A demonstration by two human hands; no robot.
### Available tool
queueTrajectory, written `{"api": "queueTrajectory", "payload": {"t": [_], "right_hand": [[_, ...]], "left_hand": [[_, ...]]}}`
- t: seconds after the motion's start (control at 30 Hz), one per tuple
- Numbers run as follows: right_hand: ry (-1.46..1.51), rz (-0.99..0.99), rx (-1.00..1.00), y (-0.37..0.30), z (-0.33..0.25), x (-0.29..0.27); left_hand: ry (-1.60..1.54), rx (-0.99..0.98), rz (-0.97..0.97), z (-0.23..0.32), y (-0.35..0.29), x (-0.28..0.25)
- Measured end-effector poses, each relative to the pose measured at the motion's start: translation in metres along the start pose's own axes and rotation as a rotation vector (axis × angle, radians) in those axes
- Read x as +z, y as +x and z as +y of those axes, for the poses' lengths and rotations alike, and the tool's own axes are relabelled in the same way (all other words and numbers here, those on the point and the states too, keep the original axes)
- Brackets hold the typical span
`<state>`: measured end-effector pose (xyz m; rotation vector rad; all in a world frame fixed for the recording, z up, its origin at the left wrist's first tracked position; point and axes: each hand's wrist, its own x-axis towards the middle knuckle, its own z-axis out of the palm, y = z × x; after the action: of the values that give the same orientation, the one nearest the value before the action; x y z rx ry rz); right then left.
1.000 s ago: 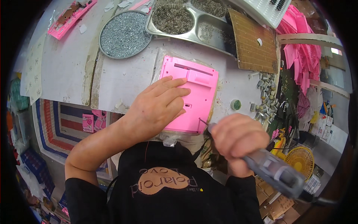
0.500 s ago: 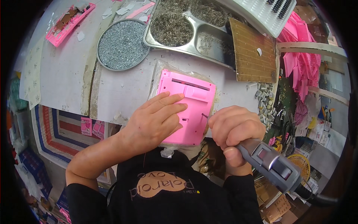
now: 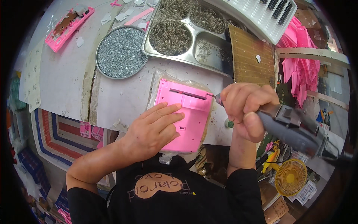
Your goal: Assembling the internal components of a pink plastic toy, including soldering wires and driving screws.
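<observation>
A pink plastic casing (image 3: 192, 125) with a long slot near its far edge and small screw holes lies on a clear plastic-wrapped pad (image 3: 156, 80). My left hand (image 3: 154, 128) rests flat on its left half, fingers stretched across it. In my right hand (image 3: 248, 106) is a grey electric screwdriver (image 3: 291, 125), gripped near its front end and tilted, with its cable end to the right. The thin bit reaches the casing's far right corner, by the end of the slot. Whether the bit sits in a screw there is too small to tell.
Beyond the casing stand a round dish of small screws (image 3: 121, 52) and a metal tray of springs (image 3: 169, 37). A brown board (image 3: 251, 56) leans right of the tray. Another pink casing (image 3: 69, 28) lies far left. A yellow fan (image 3: 291, 177) is at lower right.
My right hand and the electric screwdriver have moved away from me, from the casing's right side to its far right corner. My left hand stays pressed on the casing.
</observation>
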<state>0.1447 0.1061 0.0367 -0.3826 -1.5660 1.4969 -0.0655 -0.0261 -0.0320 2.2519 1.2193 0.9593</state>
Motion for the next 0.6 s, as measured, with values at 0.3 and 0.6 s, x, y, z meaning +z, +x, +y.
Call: {"api": "queueTrajectory", "payload": {"t": [0.3, 0.6], "right_hand": [[0.022, -0.037, 0.078, 0.003, 0.019, -0.002], [0.371, -0.297, -0.07, 0.012, -0.03, 0.028]], "left_hand": [[-0.045, -0.013, 0.025, 0.0, -0.002, 0.001], [-0.128, -0.054, 0.218, 0.003, -0.011, 0.0]]}}
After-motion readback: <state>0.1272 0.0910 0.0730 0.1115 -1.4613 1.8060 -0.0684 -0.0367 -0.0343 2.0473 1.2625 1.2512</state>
